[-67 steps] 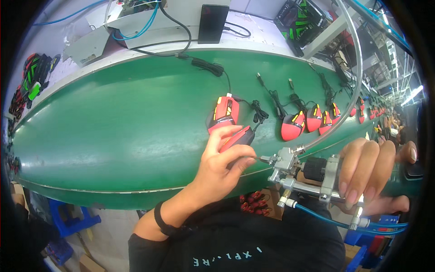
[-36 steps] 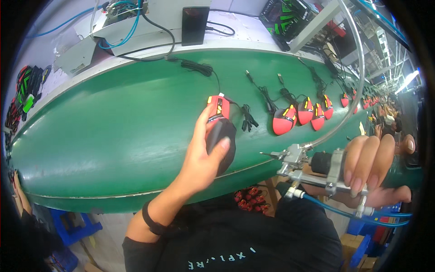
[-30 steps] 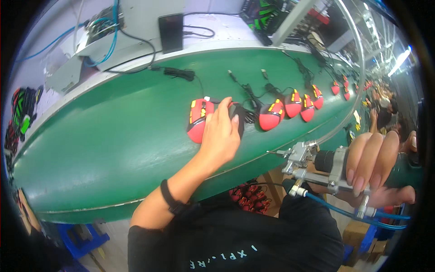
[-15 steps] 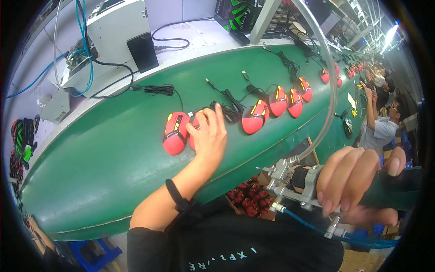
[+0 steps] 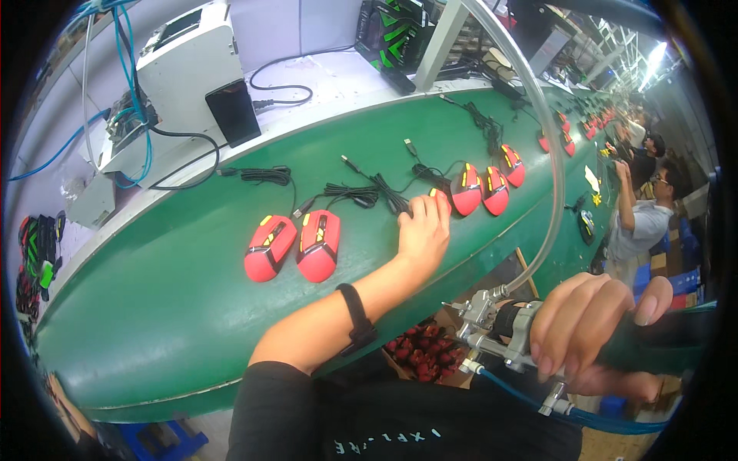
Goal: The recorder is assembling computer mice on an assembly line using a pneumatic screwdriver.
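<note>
Red mouse (image 5: pixel 318 250) let go, L fingers (image 5: pixel 428 218) now at nxt mouse (image 5: pixel 441 199)

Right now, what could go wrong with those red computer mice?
The left hand mostly covers one red mouse and might bump its close neighbour. Black cables lie close together on the green belt, so they could tangle. The metal tool sticks out from the right hand, so it could knock something.

Electronics factory, assy. line. Long green belt (image 5: pixel 177 307) w/ red comp. mice (image 5: pixel 317 263) along it. Co-workers (image 5: pixel 647 224) alongside, R bkgd.
</note>
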Tool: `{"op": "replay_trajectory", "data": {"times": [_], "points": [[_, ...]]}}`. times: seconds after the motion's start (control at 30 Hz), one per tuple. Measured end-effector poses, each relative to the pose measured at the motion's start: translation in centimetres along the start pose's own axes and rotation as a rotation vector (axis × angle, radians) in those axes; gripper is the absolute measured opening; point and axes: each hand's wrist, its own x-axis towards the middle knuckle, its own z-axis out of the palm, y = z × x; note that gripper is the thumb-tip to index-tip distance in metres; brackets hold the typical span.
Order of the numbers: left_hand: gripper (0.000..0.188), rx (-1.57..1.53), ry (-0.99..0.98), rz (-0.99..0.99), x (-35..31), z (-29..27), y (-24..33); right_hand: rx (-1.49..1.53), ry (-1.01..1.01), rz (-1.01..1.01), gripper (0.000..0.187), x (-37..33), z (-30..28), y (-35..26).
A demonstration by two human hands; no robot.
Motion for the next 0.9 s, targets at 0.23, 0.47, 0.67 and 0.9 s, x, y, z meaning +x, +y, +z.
{"op": "replay_trajectory", "data": {"times": [0.23, 0.47, 0.67, 0.9], "points": [[0.071, -1.314, -0.146, -0.476, -1.5, -6.6, -8.4, 0.015, 0.048, -0.006, 0.061, -0.5, -0.2, 1.2], [0.053, -2.583, -0.204, -0.693, -6.7, -8.9, -12.6, 0.118, 0.024, -0.052, 0.059, 1.1, 1.0, 4.1], [0.039, -2.514, -0.082, -0.783, -7.0, -7.9, -12.0, 0.132, 0.026, -0.126, 0.061, 1.4, 2.3, 6.5], [0.054, -1.953, 0.009, -0.610, -6.2, -7.1, -11.4, 0.072, 0.028, -0.085, 0.063, 1.6, 3.0, 5.8]]}}
